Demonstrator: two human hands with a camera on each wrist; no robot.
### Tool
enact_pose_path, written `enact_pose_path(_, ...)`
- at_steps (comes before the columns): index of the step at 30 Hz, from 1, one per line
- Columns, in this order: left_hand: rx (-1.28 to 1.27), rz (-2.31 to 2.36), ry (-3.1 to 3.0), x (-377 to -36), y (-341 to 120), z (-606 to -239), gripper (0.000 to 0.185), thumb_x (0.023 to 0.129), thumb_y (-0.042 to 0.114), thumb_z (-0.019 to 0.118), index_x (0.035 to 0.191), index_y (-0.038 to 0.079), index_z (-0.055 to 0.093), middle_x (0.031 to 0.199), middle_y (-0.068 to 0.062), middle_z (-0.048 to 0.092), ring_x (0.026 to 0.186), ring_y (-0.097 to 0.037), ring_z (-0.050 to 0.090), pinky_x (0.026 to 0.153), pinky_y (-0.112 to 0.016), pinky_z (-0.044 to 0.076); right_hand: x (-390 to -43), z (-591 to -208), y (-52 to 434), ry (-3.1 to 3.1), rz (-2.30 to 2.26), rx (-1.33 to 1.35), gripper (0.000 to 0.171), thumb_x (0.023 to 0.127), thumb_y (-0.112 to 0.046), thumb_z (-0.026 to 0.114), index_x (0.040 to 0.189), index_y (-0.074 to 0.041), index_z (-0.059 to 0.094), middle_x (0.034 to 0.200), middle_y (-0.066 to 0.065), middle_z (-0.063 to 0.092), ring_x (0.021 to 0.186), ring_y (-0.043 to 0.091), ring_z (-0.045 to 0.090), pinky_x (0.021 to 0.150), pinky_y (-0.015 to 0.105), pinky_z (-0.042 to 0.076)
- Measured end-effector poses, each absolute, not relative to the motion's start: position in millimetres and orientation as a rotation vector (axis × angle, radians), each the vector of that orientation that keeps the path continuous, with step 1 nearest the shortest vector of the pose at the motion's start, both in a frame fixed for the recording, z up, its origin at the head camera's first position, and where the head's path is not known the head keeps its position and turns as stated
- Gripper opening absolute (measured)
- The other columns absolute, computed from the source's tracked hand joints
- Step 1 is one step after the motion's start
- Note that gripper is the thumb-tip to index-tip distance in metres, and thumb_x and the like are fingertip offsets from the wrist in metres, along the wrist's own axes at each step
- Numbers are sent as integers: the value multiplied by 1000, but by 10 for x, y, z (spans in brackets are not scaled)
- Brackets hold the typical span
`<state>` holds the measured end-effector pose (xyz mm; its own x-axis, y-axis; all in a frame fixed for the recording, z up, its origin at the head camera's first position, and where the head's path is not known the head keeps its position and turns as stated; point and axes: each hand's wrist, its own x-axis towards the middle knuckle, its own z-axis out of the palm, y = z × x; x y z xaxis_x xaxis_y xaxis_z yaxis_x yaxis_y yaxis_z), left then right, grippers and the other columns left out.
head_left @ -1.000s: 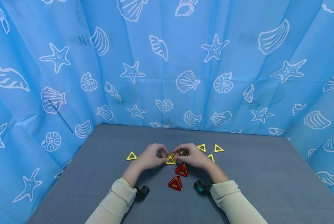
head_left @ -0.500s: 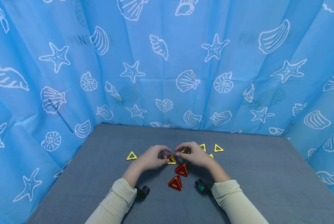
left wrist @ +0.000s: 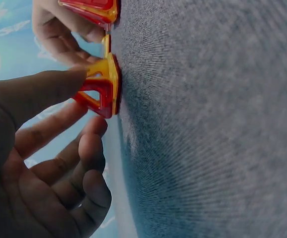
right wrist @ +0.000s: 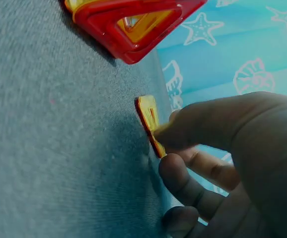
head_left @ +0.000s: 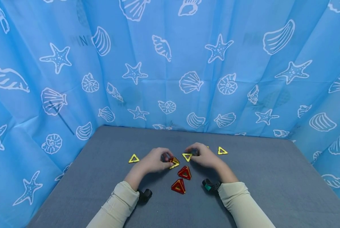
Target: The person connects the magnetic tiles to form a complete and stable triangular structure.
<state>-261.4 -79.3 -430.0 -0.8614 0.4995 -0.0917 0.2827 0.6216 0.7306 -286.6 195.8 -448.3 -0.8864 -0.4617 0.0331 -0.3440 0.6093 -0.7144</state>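
Note:
My left hand (head_left: 154,161) pinches a small red-and-yellow magnetic tile shape (left wrist: 102,94) between thumb and index finger. Its yellow side is tilted under the thumb, while the other fingers stay loosely bent. To the right, a flat yellow triangular magnetic tile (head_left: 188,160) lies on the grey cloth. The thumb and fingers of my right hand (head_left: 202,155) grip its edge; the right wrist view has this tile (right wrist: 147,111) low against the cloth. Just nearer me sit two red pyramid shapes with yellow edges, the farther pyramid (head_left: 182,174) and the nearer pyramid (head_left: 176,188).
One loose yellow triangle (head_left: 134,161) lies left of the hands, another triangle (head_left: 222,153) to the right. A sliver of one more shows behind the right hand. A blue shell-print curtain (head_left: 170,79) borders the grey table (head_left: 261,177). Black devices sit at both wrists.
My right hand has left the tile shape in the left hand and moved right to the flat yellow triangle. The left hand stays put; the yellow side under its thumb has shifted.

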Motion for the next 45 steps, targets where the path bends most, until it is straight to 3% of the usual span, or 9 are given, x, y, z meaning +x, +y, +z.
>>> enact_pose_path(7, 582, 1031, 2684, -2631, -811, -4316, 26, 93, 31, 83, 108, 14, 71, 108, -5, 68, 98, -20, 64, 86, -41, 54, -2863, -4467, 1950, 2722, -1056, -609, 31, 96, -7, 74, 127, -5, 75, 124, 12, 68, 103, 22, 61, 83, 36, 50)
enact_pose_path(15, 476, 992, 2753, -2622, -819, -4323, 29, 91, 37, 85, 98, 15, 68, 97, -4, 66, 84, -18, 60, 73, -35, 50, -2852, -4472, 1937, 2723, -1016, -567, 25, 96, -15, 79, 120, -6, 78, 119, 10, 70, 109, 23, 63, 93, 46, 53)
enact_pose_path(28, 498, 987, 2763, -2617, -817, -4326, 21, 93, 33, 84, 96, 16, 71, 93, 0, 67, 84, -16, 62, 75, -36, 52, -2817, -4497, 1839, 2707, -1032, -662, 22, 95, -25, 82, 112, -11, 79, 110, 4, 69, 99, 19, 63, 84, 38, 52)
enact_pose_path(45, 528, 1023, 2720, -2641, -783, -4348, 6, 98, 20, 77, 97, 18, 72, 94, 2, 70, 84, -14, 64, 76, -36, 52, -2820, -4519, 1783, 2671, -1022, -716, 24, 97, -27, 80, 116, -12, 78, 112, 4, 70, 94, 17, 61, 79, 34, 49)
